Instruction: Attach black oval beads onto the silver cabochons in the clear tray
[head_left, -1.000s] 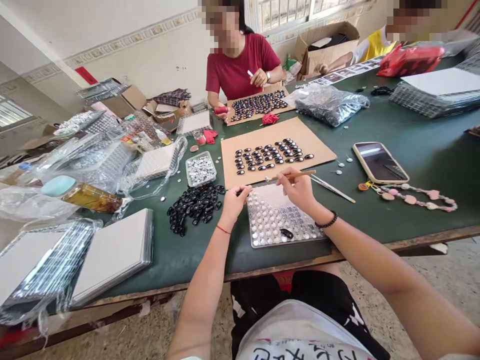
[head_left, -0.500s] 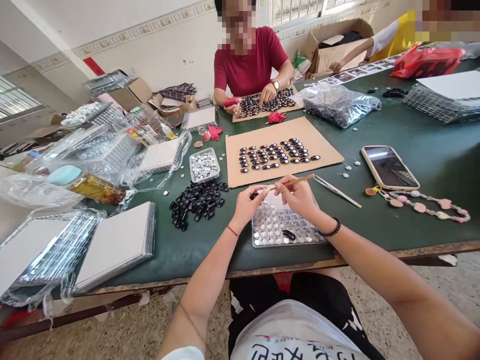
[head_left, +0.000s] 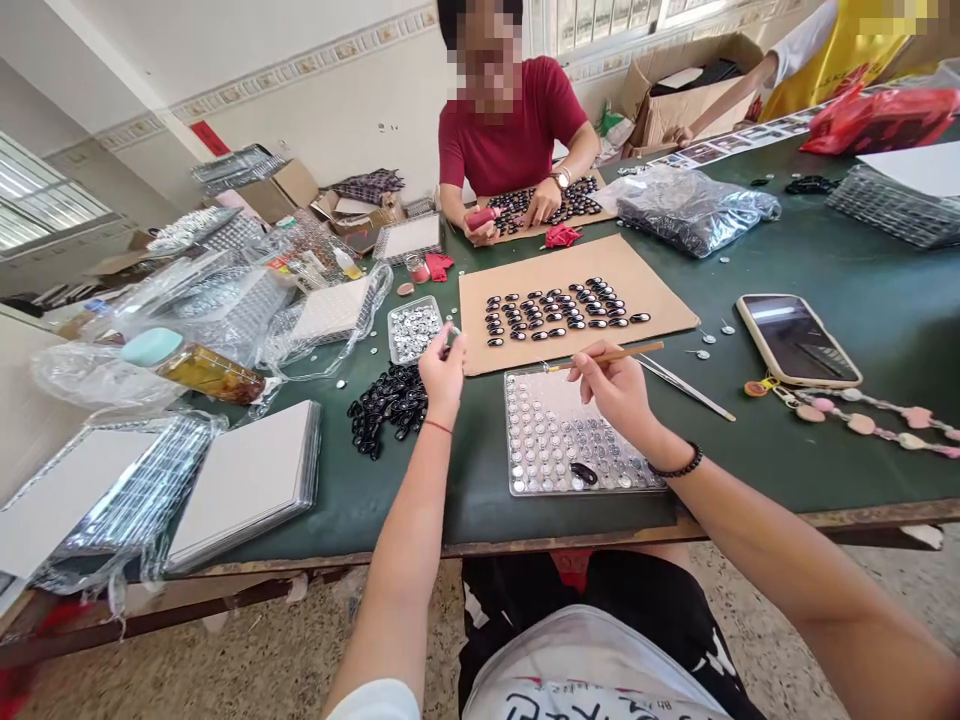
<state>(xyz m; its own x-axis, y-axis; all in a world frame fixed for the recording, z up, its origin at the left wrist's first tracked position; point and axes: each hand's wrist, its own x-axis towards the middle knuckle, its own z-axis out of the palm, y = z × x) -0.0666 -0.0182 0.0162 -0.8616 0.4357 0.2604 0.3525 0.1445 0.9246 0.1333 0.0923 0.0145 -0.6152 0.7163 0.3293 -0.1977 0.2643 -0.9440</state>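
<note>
My left hand (head_left: 442, 378) is raised between the black pile and the cardboard, fingertips pinched around a small dark piece, mostly hidden. My right hand (head_left: 613, 385) grips a thin wooden-handled stick tool (head_left: 637, 351), its tip pointing left above a clear tray (head_left: 516, 488). Rows of round silvery pieces (head_left: 551, 440) fill much of that tray, and one black oval piece (head_left: 583, 473) lies on them. Left of my left hand are a tub (head_left: 393, 340) of small whitish discs and a heap of black oval pieces (head_left: 382, 405). Black pieces with white tops stand in rows on the cardboard sheet (head_left: 652, 275).
Tweezers (head_left: 690, 388) and a phone (head_left: 799, 338) with a beaded strap lie to the right. Stacked white-topped trays (head_left: 244, 480) and a bottle (head_left: 199, 365) stand left. Across the table, a person in red (head_left: 510, 130) works at another cardboard sheet; a second person's arm (head_left: 724, 100) reaches in.
My left hand has left the tool's tip and moved left and up, toward the tub. My right hand keeps the stick tool, slightly right of before. The whole view has shifted a little.
</note>
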